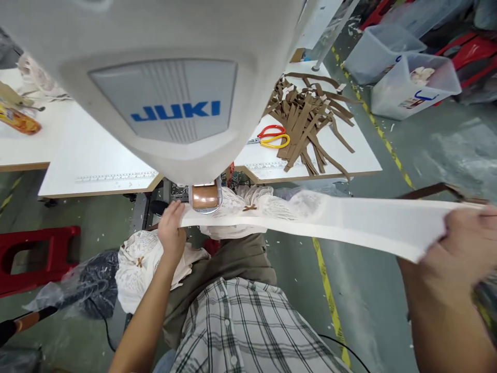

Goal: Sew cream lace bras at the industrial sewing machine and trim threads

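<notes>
A cream lace garment (349, 217) with a small brown bow is stretched taut sideways in front of a sewing machine (163, 98). Its left end is pinched by my left hand (172, 230), just beside the machine's bronze-coloured front part (205, 198). Far out to the right, my right hand (462, 251) grips the other end, slightly blurred, its fingers closed on the cloth. A brown strip (430, 190) shows behind and below my right hand; I cannot tell whether it is held too. More cream lace pieces (135, 269) lie bunched by my left forearm.
Brown fabric strips (303, 124) are heaped on the white table (361, 155) at right, with red-and-yellow-handled scissors (274, 137) alongside. Clear plastic bins (415, 98) stand on the floor beyond. At left are a red stool (39, 254) and a dark plastic-wrapped bundle (97, 280).
</notes>
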{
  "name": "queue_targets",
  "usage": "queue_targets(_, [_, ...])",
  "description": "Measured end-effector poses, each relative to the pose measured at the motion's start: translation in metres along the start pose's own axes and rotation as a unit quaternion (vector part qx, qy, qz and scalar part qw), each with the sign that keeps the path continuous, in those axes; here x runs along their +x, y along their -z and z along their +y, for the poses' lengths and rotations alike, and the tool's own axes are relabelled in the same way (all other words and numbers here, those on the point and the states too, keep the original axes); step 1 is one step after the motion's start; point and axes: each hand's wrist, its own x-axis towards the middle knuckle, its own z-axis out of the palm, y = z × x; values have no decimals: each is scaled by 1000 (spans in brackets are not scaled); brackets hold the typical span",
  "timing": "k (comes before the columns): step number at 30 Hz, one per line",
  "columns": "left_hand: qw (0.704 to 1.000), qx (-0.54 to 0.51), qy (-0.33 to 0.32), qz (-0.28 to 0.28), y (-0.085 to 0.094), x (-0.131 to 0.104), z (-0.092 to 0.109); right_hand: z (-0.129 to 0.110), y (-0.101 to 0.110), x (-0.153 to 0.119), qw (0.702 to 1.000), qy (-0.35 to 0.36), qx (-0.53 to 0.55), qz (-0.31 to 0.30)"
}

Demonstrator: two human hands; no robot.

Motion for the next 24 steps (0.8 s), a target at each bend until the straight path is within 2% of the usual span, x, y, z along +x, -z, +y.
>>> queue_targets(1, [1000,11,8,9,-3,8,-1,14,-11,11,998,38,-42,23])
queue_targets(2, [1000,23,15,5,-8,14,-1,28,-23,18,995,63,-82,8])
queue_targets(4, [998,48,23,-37,-25,15,3,52,-47,22,983,83,-141,-88])
queue_targets(6, [993,61,28,-98,-43,3,8,68,-69,10,964,105,-171,-173])
queue_targets(9, [983,63,41,-170,-61,-28,16,69,-106,-23,934,172,-185,-251])
queue_targets(12, [973,68,60,-212,-55,-50,20,48,-156,-54,878,258,-165,-369])
queue_targets(13, [971,71,71,-218,-46,-54,19,39,-175,-61,854,282,-157,-409])
queue_targets(15, [966,87,107,-218,-15,-57,11,25,-210,-72,814,314,-151,-464])
queue_targets(17, [957,124,173,-196,30,-63,-4,19,-233,-84,792,326,-163,-489])
queue_targets(18, [948,152,218,-177,56,-70,-13,19,-238,-92,784,330,-172,-497])
queue_targets(21, [884,257,371,-120,122,-104,-36,30,-226,-125,767,342,-197,-506])
queue_targets(22, [859,279,411,-120,137,-118,-42,35,-217,-136,768,349,-201,-498])
queue_targets(24, [824,296,460,-146,154,-141,-48,45,-201,-154,781,363,-206,-465])
